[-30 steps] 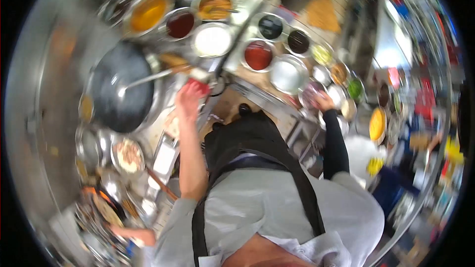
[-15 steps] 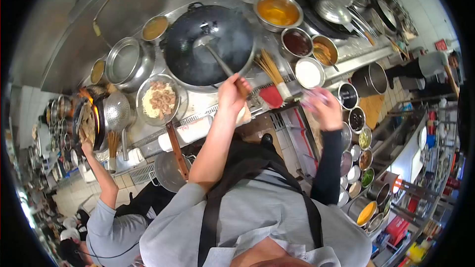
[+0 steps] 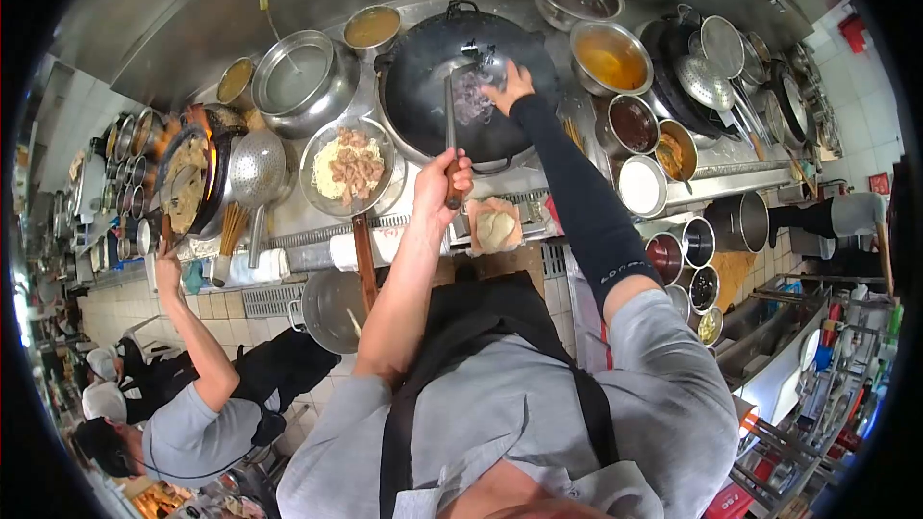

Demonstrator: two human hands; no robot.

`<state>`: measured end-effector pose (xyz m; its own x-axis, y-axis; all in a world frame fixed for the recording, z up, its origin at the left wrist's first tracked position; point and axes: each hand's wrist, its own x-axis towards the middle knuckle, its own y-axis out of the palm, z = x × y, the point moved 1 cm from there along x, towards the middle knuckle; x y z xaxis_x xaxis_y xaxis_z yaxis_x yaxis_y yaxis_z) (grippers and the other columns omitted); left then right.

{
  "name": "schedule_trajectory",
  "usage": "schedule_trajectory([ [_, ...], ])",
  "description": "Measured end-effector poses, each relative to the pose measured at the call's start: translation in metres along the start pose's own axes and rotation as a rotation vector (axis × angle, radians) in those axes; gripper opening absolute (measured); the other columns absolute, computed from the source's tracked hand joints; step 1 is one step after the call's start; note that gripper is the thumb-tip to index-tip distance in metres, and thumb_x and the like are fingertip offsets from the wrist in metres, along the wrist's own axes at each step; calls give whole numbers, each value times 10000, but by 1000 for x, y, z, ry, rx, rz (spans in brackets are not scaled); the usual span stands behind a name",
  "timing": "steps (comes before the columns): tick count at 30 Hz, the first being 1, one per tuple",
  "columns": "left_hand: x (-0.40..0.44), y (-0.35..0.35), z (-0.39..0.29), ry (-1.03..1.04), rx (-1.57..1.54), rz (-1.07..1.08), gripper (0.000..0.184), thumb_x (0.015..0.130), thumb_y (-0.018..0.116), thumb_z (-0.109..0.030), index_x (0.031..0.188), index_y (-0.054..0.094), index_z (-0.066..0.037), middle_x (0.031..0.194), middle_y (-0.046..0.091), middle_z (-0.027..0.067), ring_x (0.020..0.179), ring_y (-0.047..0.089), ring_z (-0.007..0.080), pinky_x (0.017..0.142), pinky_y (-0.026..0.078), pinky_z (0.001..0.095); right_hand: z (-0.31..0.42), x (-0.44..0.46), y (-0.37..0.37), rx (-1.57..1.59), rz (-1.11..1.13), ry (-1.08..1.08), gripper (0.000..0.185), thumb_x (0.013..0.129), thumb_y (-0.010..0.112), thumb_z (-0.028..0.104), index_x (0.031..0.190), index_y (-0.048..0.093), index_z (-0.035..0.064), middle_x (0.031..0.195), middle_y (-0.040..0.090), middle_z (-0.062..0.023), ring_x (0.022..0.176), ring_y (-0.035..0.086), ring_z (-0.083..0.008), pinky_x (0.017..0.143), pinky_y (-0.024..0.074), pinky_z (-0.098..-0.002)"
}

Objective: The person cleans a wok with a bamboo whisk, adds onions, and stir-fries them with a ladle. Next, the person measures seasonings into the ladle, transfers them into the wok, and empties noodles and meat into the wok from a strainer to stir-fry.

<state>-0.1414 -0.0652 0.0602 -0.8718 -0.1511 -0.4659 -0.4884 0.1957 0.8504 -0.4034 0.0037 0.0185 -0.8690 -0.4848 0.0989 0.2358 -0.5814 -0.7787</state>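
Observation:
My left hand (image 3: 444, 187) is closed round the wooden handle of a wok spatula (image 3: 449, 125), whose metal blade rests inside the large black wok (image 3: 409, 86). My right hand (image 3: 514, 91), below a black sleeve, reaches over the wok's right half with fingers apart. Purple slices that look like red onion (image 3: 473, 101) lie or fall just left of those fingers, slightly blurred. Steam hazes the wok's inside. Left of the wok, a strainer (image 3: 312, 139) holds noodles topped with pieces of meat (image 3: 356, 178).
Bowls of orange liquid (image 3: 613, 58), dark sauce (image 3: 633, 125) and white contents (image 3: 642, 185) stand at the right. A steel pot (image 3: 317, 101) sits at the left. Another person's hand (image 3: 167, 269) grips a pan handle at far left. A floury-looking lump (image 3: 495, 228) lies at the counter's front.
My right hand has moved left and forward from the counter's right side to over the wok. Purple slices have left it for the wok. My left hand keeps hold of the spatula.

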Motion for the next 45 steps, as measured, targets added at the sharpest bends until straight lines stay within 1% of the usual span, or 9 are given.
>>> schedule_trajectory([
  [2,1,6,11,33,39,26,219,1096,503,-210,1124,533,4,885,577,85,645,482,125,533,439,238,-6,-9,-14,60,-66,14,917,910,727,474,1632,260,156,1626,235,-347,1398,468,-487,1132,440,-484],
  [11,-14,17,70,237,1946,41,264,1036,558,-201,1106,614,47,905,672,197,863,681,368,798,549,460,-27,-208,-39,104,230,45,346,946,626,221,1157,605,-53,989,688,-332,982,666,-506,876,533,-536],
  [18,31,13,88,968,2127,-179,201,884,560,16,1064,650,20,1125,610,221,1059,561,415,942,470,501,-67,-189,-72,178,313,-100,297,971,603,176,1193,612,-20,936,671,-313,930,654,-496,823,518,-507],
  [22,61,-19,97,874,2100,-260,217,865,584,-26,1069,655,-6,1035,664,207,1002,608,397,939,476,488,-22,-163,-70,523,351,487,424,992,593,185,1370,582,-7,930,689,-276,900,663,-471,805,540,-485],
  [26,61,-24,108,1060,2043,-312,158,936,545,-48,1050,651,-20,983,689,195,969,623,397,929,475,497,-63,-158,-32,161,127,-136,526,987,627,258,1423,549,-26,1038,721,-267,960,707,-372,919,543,-424],
  [30,55,-16,110,999,2067,-372,134,964,524,-51,1023,640,-16,994,687,197,972,618,404,922,472,499,-74,-189,-86,315,417,-220,505,948,643,219,1360,575,-65,973,722,-271,885,693,-440,835,548,-453],
  [32,38,-4,112,994,2053,-381,129,965,527,-50,1017,638,-11,997,687,198,974,616,405,917,471,497,-76,-189,-126,638,860,311,381,897,665,162,1195,614,-70,795,683,-216,721,678,-349,684,525,-420],
  [40,-38,41,121,1022,1891,-358,108,952,549,-3,1011,636,24,1047,663,220,1025,584,411,912,473,493,-95,-178,-131,78,141,-150,211,921,615,158,983,583,-41,839,677,-260,773,687,-420,675,544,-498],
  [45,24,6,104,958,1906,-348,91,949,562,-22,996,631,13,991,677,228,995,608,430,920,474,500,-80,-185,-94,127,356,-113,261,898,613,183,1009,625,-53,886,675,-304,882,676,-474,811,536,-508],
])
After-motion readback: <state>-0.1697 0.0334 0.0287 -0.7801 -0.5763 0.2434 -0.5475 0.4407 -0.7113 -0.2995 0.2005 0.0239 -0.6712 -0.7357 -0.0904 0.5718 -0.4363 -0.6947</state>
